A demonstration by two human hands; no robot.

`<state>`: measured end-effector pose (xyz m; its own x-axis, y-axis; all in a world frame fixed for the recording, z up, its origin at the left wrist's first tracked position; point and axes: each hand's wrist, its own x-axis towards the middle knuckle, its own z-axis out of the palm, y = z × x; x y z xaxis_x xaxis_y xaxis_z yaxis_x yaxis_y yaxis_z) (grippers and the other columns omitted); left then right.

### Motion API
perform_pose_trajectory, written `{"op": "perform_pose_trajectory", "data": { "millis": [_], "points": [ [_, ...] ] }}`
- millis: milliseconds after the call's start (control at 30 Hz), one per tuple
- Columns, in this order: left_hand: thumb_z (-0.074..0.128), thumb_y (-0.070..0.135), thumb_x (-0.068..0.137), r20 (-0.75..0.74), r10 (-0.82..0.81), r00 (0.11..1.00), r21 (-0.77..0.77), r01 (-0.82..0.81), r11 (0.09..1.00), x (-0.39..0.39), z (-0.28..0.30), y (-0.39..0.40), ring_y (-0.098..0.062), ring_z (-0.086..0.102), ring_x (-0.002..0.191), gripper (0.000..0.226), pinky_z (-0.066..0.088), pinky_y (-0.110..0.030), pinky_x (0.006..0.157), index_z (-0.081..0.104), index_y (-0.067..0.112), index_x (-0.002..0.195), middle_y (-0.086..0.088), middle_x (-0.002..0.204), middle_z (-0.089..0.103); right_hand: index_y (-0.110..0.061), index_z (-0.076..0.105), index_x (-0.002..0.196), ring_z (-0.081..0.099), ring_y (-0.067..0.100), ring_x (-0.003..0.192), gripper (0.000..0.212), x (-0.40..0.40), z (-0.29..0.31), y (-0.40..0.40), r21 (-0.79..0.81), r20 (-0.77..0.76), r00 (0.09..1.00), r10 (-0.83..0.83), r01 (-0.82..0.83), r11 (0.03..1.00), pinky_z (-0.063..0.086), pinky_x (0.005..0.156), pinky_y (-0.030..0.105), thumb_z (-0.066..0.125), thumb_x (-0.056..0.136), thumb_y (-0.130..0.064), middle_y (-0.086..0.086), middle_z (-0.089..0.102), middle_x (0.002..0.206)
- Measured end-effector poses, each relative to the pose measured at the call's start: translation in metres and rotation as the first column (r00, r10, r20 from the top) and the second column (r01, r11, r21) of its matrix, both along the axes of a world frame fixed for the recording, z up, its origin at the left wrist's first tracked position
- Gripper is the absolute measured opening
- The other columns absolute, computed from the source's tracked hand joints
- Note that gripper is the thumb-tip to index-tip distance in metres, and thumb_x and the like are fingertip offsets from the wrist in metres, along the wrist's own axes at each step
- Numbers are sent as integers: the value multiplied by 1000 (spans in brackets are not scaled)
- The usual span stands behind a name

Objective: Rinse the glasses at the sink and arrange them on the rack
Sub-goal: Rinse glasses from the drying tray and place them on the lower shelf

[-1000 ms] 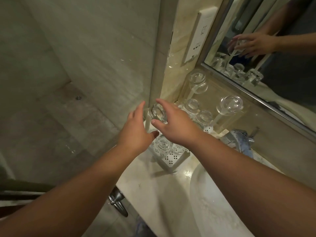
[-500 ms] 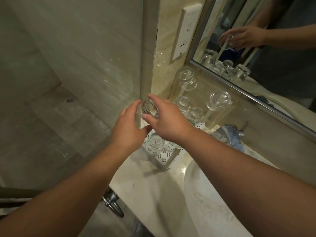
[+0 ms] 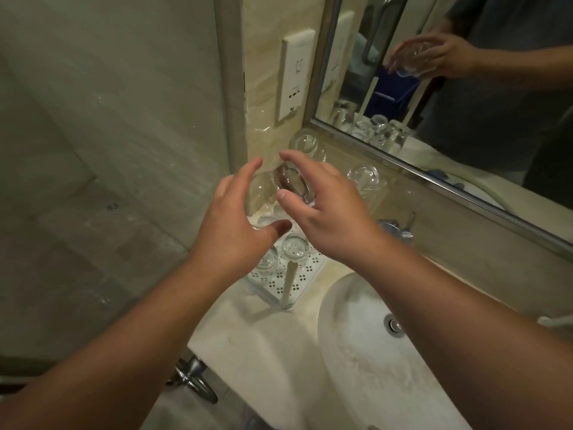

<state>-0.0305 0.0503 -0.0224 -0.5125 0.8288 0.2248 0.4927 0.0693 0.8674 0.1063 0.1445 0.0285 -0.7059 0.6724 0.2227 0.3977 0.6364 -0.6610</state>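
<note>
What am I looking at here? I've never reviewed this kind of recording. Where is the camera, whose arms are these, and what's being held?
The one camera sits on a person's head, looking down at their own arms; no robot. The left hand and right hand together hold a clear glass above a white perforated rack on the counter. More glasses sit upturned on the rack. The sink lies lower right, the tap behind it. The mirror repeats the scene.

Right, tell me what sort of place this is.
Most likely a bathroom, perhaps a hotel's: a white basin sunk into a marble counter, a framed wall mirror above it, and a shaver-type socket panel beside the mirror.
</note>
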Motion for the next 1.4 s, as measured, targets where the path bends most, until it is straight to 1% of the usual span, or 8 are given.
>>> {"op": "perform_pose_trajectory", "data": {
  "millis": [167,300,533,833,1033,1167,1300,1400],
  "points": [
    [76,60,61,492,-54,869,123,-8,992,32,17,-10,-4,62,115,81,55,-33,88,39,62,132,15,137,51,-39,45,140,53,7,109,49,27,5,-2,-19,-128,987,-98,97,995,43,90,22,56,92,-43,-6,57,124],
    [81,58,63,844,-2,536,39,-58,998,53,25,-13,-23,71,103,80,57,-38,74,52,35,134,2,121,65,-46,47,131,63,14,97,43,43,9,-10,-213,-278,942,-189,132,968,55,87,47,55,88,-45,-22,61,116],
    [75,68,60,973,-93,213,54,182,982,83,30,-7,-28,69,107,75,57,-44,84,64,26,121,-7,122,70,-54,58,112,71,12,84,35,60,3,-21,-546,-441,809,-390,103,831,61,76,43,59,82,-35,-9,69,99],
    [71,68,64,965,-78,252,40,151,988,96,35,5,-35,68,111,76,47,-56,102,61,22,124,-8,125,69,-50,55,113,72,17,80,44,77,-11,-43,-581,-466,790,-398,66,811,59,67,36,66,71,-43,3,63,115],
    [84,60,55,960,-73,269,41,122,992,97,33,4,-36,72,98,72,56,-55,82,70,22,115,1,117,72,-43,56,110,65,17,79,40,88,-18,-43,-600,-453,809,-374,33,799,53,60,21,71,79,-23,12,61,113],
    [92,53,50,947,-104,305,63,141,988,102,35,5,-36,71,98,79,57,-59,83,68,21,118,3,119,71,-49,54,110,66,4,91,42,99,-20,-44,-522,-406,841,-359,109,846,53,64,17,72,76,-32,-16,64,110],
    [83,40,66,877,-131,462,58,169,984,109,32,5,-31,71,100,60,59,-40,71,65,26,122,-2,126,67,-57,45,117,65,9,108,60,114,-25,-45,-455,-307,880,-363,200,868,56,78,32,72,64,-51,-31,56,123],
    [84,35,65,797,-180,577,70,208,976,120,26,5,-17,70,100,54,57,-29,66,66,32,115,6,129,59,-67,35,127,49,6,128,80,129,-30,-47,-436,-247,899,-362,231,870,56,90,33,78,62,-51,-27,13,159]
  ]
}}
